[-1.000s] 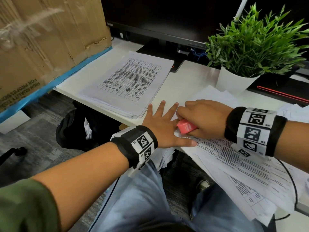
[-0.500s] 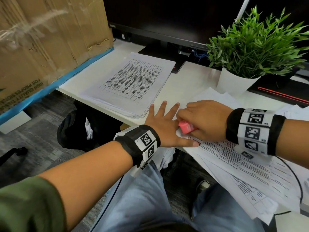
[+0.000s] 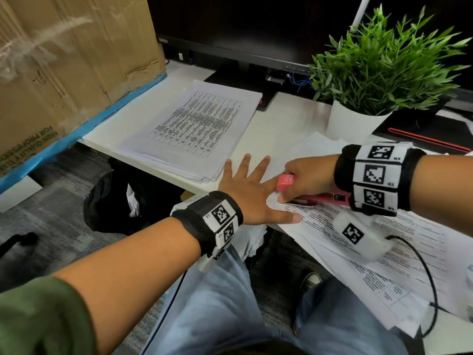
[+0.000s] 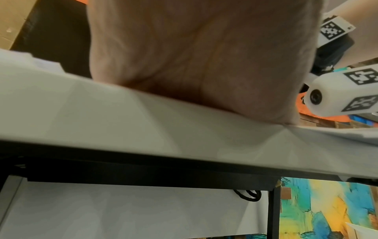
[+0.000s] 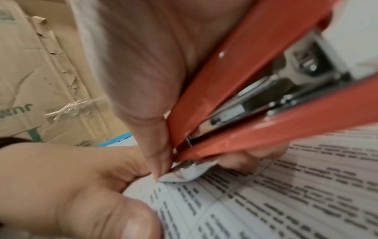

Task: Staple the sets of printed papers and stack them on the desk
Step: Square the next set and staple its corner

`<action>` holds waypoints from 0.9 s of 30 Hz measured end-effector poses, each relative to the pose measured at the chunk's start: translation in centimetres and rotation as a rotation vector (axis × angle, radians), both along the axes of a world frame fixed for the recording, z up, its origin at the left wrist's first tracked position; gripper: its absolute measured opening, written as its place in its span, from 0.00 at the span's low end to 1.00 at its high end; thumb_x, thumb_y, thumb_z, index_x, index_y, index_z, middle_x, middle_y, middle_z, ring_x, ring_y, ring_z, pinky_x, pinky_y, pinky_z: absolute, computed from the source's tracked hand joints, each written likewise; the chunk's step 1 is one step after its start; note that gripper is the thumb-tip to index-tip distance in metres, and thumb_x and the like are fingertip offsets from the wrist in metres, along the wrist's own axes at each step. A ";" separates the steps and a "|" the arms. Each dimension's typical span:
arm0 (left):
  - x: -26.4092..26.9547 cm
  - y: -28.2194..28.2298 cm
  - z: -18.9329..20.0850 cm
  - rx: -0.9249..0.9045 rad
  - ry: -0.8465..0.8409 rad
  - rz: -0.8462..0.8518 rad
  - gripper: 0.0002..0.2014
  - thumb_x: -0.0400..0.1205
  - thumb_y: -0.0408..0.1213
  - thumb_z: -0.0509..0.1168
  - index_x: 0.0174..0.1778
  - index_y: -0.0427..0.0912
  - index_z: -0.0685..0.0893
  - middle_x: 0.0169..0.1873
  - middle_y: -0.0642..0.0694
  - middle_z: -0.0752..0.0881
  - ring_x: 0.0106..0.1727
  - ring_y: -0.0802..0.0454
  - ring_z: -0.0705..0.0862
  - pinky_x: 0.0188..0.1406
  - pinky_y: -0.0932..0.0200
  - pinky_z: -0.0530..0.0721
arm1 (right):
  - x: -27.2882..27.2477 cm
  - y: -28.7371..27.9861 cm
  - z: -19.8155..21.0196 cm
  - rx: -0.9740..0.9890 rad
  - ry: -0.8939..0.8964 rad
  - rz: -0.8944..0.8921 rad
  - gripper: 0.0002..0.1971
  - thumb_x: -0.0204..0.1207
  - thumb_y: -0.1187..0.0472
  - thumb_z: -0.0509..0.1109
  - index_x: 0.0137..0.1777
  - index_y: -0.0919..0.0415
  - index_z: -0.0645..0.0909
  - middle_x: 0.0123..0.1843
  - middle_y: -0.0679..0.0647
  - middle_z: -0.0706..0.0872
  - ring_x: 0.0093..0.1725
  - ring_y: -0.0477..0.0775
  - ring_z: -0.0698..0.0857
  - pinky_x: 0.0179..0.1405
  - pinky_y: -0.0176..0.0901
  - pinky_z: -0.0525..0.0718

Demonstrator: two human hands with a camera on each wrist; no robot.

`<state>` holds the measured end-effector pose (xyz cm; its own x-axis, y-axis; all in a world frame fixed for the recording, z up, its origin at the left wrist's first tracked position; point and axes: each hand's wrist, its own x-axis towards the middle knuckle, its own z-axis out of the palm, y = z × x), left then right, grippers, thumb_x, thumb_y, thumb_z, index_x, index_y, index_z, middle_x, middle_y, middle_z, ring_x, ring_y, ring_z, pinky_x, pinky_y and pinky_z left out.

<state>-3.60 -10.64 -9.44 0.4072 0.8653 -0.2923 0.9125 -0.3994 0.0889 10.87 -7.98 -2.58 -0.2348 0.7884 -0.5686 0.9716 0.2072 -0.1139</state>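
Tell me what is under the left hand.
The left hand lies flat on the printed papers at the desk edge; the corner beneath it is hidden.

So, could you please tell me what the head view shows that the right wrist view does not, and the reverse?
Only the head view shows the neat stack of papers, the potted plant, the monitor and the left hand spread flat. Only the right wrist view shows the stapler's metal mechanism and the curled paper corner at its tip. Both show the right hand gripping the red stapler over printed sheets.
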 end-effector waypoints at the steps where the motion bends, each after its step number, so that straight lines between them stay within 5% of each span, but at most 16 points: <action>1: 0.0 0.0 0.0 -0.002 0.000 0.000 0.52 0.62 0.87 0.40 0.80 0.70 0.33 0.84 0.52 0.29 0.83 0.38 0.27 0.77 0.26 0.33 | 0.0 0.1 0.1 -0.016 -0.013 -0.008 0.24 0.72 0.41 0.74 0.58 0.57 0.75 0.51 0.53 0.85 0.53 0.56 0.85 0.58 0.51 0.84; 17: -0.1 0.0 0.2 -0.024 0.008 0.000 0.50 0.63 0.86 0.42 0.79 0.72 0.32 0.84 0.51 0.30 0.83 0.37 0.27 0.77 0.26 0.33 | -0.6 0.9 1.1 -0.134 -0.110 -0.058 0.28 0.72 0.39 0.73 0.61 0.63 0.82 0.55 0.59 0.90 0.55 0.60 0.89 0.62 0.53 0.84; 21: 0.0 0.0 0.2 -0.022 0.014 -0.006 0.51 0.63 0.87 0.42 0.78 0.73 0.31 0.84 0.51 0.30 0.83 0.37 0.27 0.76 0.25 0.33 | -0.2 1.0 1.3 -0.224 -0.005 -0.172 0.29 0.70 0.42 0.76 0.59 0.67 0.83 0.54 0.66 0.90 0.55 0.69 0.88 0.60 0.64 0.85; 27: -0.1 0.0 -0.1 -0.011 -0.021 -0.020 0.51 0.62 0.87 0.42 0.80 0.72 0.32 0.84 0.51 0.31 0.83 0.37 0.27 0.76 0.25 0.32 | 0.2 0.5 1.4 -0.147 0.007 -0.089 0.27 0.73 0.39 0.72 0.58 0.64 0.84 0.54 0.61 0.90 0.55 0.63 0.89 0.59 0.53 0.86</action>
